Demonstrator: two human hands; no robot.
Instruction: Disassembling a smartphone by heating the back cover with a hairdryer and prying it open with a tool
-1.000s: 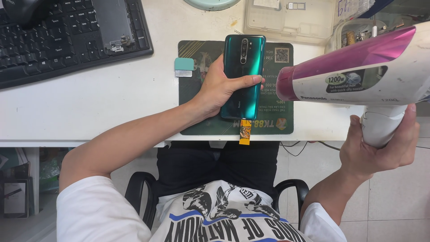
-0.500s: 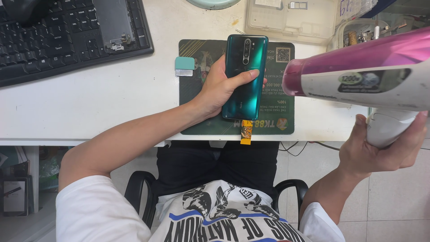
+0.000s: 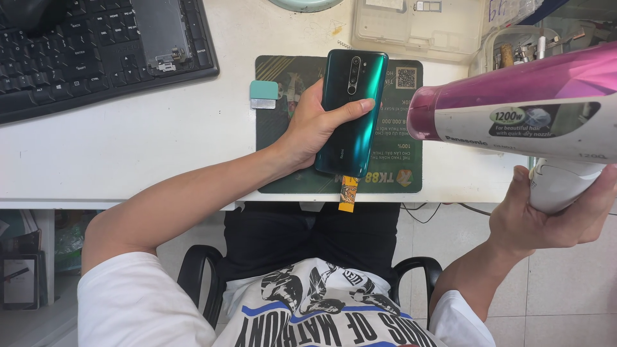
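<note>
Here, left hand wrapped around green phone over mat; right hand clenched on hairdryer beside it.

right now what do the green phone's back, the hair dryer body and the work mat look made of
Green phone: glossy glass or polished plastic, cannot tell which; a bright streak of light runs along its back.
Hair dryer: hard moulded plastic, shiny magenta over white, with soft highlights.
Work mat: dull, flat dark green sheet with printing, probably rubber or soft plastic; no glare.
</note>
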